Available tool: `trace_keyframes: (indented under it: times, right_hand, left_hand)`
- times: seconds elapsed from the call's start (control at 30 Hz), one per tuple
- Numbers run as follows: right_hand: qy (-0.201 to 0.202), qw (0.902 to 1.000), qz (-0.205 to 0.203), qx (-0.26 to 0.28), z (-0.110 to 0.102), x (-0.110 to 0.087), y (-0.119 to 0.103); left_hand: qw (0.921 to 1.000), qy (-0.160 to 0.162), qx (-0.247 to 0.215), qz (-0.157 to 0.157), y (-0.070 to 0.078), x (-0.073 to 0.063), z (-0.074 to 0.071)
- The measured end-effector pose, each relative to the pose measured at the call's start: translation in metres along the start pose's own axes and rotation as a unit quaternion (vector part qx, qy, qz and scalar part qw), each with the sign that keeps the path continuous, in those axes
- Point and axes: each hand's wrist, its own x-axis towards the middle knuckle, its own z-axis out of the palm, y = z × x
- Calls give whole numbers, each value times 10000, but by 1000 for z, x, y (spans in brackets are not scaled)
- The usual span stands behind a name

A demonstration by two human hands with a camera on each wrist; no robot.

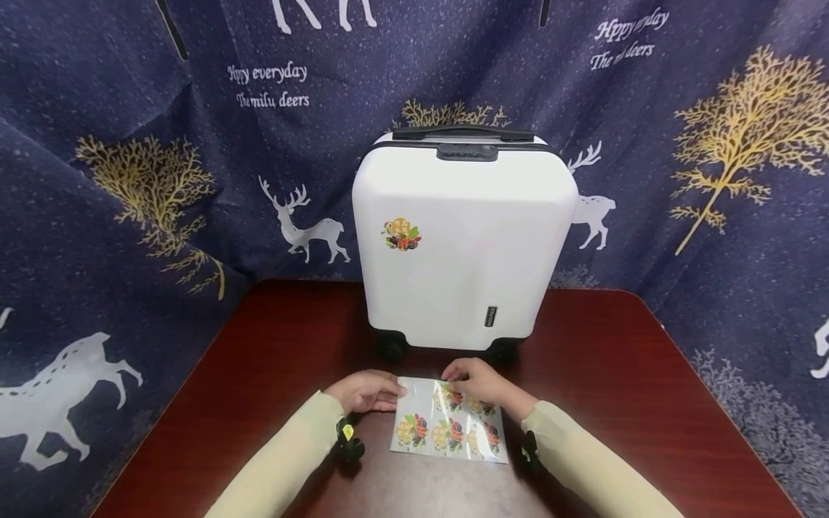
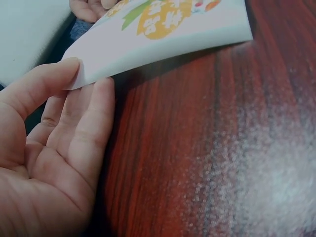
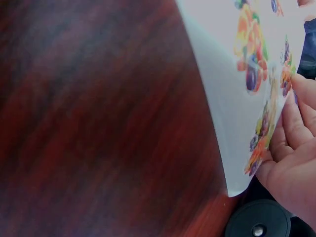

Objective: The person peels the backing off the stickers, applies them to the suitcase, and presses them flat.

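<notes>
A sheet of fruit stickers lies above the table in front of a white suitcase. My left hand pinches its far left corner; in the left wrist view the thumb is on top and fingers are underneath. At the far edge, my right hand grips the sheet between thumb and fingers, as the right wrist view also shows. Several printed fruit stickers are on the sheet, while its far left spot is bare white. One matching fruit sticker is on the suitcase's upper left front.
The suitcase stands upright on black wheels, with a black handle and lock on top. Under everything is a glossy red-brown table. A dark blue cloth with deer and trees hangs behind it.
</notes>
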Motion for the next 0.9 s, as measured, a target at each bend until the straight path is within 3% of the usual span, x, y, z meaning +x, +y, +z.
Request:
trace_keyframes:
  times: [0.37,0.67,0.8,0.9]
  right_hand:
    - [-12,9999,-35,100,0,1,1]
    - [-120,9995,-144,242,0,2,4]
    - [-171,9994,-171,247,1,2,5]
    - [-230,9992,-162,294,2,3,4]
  left_hand:
    - [9995,-268,105,114,-1,2,-3]
    - [9996,-252,50,-111,4,4,-4]
    - [9959,-354,775,310,11,7,0]
    - [9841,-273,1606,714,18,10,4]
